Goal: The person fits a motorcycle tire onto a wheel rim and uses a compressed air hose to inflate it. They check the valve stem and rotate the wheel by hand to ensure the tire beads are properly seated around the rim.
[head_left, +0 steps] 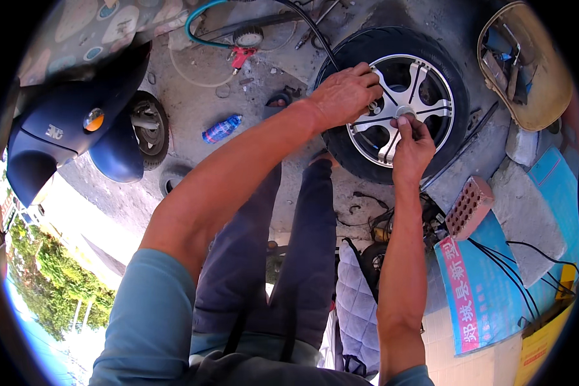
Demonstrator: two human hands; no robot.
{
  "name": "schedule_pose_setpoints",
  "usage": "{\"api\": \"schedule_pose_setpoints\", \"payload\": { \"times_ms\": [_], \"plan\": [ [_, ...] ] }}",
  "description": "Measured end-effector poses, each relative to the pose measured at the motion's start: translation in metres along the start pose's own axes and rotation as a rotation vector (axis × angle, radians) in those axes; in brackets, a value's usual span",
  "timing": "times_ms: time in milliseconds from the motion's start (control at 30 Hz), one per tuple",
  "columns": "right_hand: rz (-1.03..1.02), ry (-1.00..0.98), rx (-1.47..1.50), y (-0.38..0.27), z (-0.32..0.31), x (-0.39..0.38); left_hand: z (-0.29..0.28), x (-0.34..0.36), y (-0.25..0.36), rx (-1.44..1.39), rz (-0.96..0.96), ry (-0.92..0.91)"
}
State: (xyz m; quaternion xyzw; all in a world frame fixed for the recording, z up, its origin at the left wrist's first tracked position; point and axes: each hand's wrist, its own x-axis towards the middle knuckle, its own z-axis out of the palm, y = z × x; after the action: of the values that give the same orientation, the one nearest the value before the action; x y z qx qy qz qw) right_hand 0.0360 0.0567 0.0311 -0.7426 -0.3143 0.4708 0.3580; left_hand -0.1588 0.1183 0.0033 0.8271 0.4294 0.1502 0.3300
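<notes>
1. My left hand (344, 95) rests half-closed on the wheel (397, 103), fingers on its rim by the black hose (315, 31).
2. My right hand (412, 145) pinches a small part at the hub (405, 113).
3. The wheel lies flat on the concrete floor (199, 109); hub work looks unfinished.

Black-tyred silver wheel (424, 71) (flat on ground)

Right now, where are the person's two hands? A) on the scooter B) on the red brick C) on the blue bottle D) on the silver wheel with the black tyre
D: the left hand and right hand both rest on the silver wheel.
</notes>
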Motion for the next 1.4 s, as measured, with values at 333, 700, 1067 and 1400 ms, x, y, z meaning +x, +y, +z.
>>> {"api": "schedule_pose_setpoints", "payload": {
  "times_ms": [333,700,1067,1400],
  "plan": [
    [-0.09,0.063,-0.068,0.02,-0.002,-0.003,-0.006,0.003,-0.006,0.21,0.094,-0.067],
    [-0.294,0.137,-0.175,0.044,-0.002,-0.002,-0.006,0.025,-0.002,0.275,0.274,-0.217],
    [-0.241,0.086,-0.156,0.022,0.006,-0.012,-0.025,0.006,0.016,0.38,0.011,0.161],
    [-0.578,-0.071,-0.479,0.015,0.038,0.015,-0.025,-0.02,0.004,0.109,-0.1,0.118]
  ]
}}
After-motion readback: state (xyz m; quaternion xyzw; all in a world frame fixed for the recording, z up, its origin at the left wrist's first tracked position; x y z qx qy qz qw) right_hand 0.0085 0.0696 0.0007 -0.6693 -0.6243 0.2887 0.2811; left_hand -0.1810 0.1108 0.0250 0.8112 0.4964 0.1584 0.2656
